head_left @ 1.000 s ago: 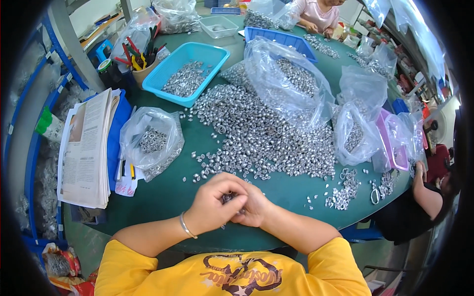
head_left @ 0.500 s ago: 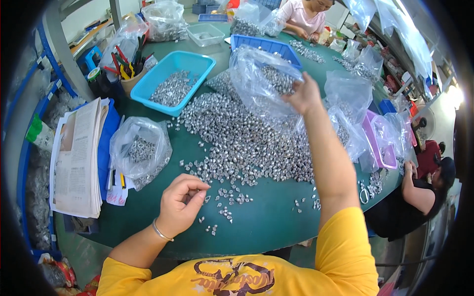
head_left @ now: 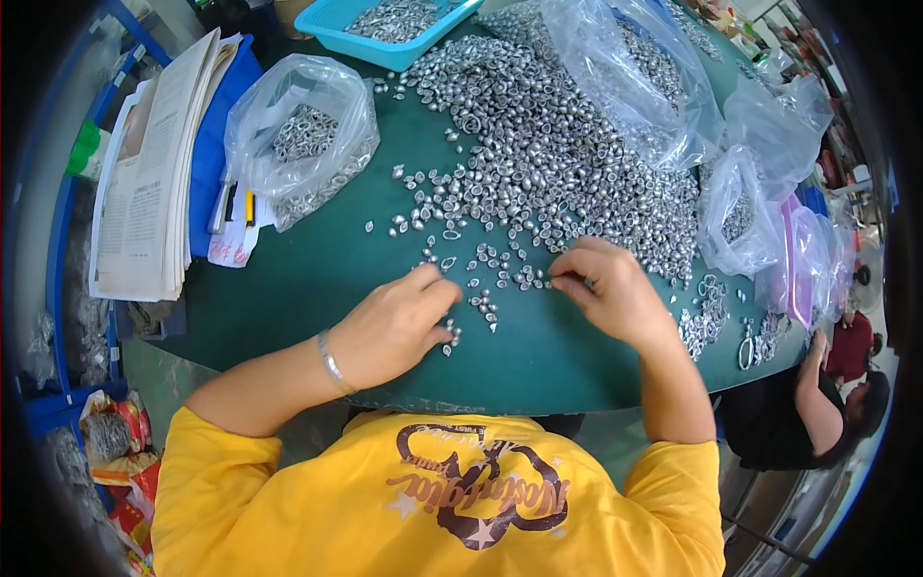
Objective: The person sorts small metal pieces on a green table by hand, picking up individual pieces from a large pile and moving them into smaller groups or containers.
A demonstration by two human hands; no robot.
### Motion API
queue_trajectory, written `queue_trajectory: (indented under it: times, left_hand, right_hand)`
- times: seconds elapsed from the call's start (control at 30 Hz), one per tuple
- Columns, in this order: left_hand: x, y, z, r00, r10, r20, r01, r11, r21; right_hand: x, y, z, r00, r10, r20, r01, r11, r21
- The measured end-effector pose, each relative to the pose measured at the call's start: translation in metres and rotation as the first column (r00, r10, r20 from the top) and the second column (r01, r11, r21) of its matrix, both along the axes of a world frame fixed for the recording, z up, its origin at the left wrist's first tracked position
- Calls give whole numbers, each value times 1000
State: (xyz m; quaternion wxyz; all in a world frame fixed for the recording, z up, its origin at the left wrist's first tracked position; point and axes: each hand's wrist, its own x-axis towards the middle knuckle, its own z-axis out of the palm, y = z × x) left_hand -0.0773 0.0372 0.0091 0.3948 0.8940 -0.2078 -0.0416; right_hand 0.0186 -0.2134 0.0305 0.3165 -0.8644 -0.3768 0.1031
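A big heap of small silver teardrop-shaped metal pieces [head_left: 567,163] covers the table in front of me, with a thin scatter of loose pieces [head_left: 486,306] at its near edge. My left hand [head_left: 399,322] rests at the left of this scatter, fingers curled in toward the thumb; a few pieces lie against the thumb tip. At the scatter's right side, my right hand [head_left: 611,288] has thumb and fingers pinched together low over the table, right beside some pieces. Whatever is between the fingertips of either hand is too small or hidden to make out.
A plastic bag of metal rings [head_left: 303,139] stands left of the heap, beside stacked papers [head_left: 144,173]. Behind is a light-blue basket [head_left: 385,48]. A large clear bag [head_left: 625,87] lies on the heap; more bags [head_left: 740,212] sit right. A person in black [head_left: 788,413] sits at right.
My right hand has come back from the clear bag on the heap down to the near scatter, fingers now pinched. My left hand has moved slightly right among the loose pieces. The view has tipped downward.
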Motion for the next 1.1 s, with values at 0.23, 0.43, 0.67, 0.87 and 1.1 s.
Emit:
queue_trajectory:
  times: [0.23, 0.43, 0.67, 0.87, 1.1]
  left_hand:
    - [38, -9, -3, 979, 20, 203, -24, 1000, 13]
    - [40, -19, -17, 960, -31, 280, 8, 997, 80]
    - [38, -27, -7, 770, -177, -613, -341, 698, -630]
    - [41, -24, -9, 556, -456, -695, -555, 419, -719]
    - [45, -15, -8, 572, -548, -611, -576, 262, -774]
  right_hand:
    - [-21, 1, -21, 978, -199, 54, 197, 979, 50]
    - [-20, -8, -25, 964, -144, -224, 207, 933, 293]
    - [-19, -16, -33, 742, 172, -648, 314, 765, 562]
    - [-17, -20, -32, 522, 348, -779, 517, 597, 613]
    - [-6, -24, -26, 413, 510, -755, 622, 447, 642]
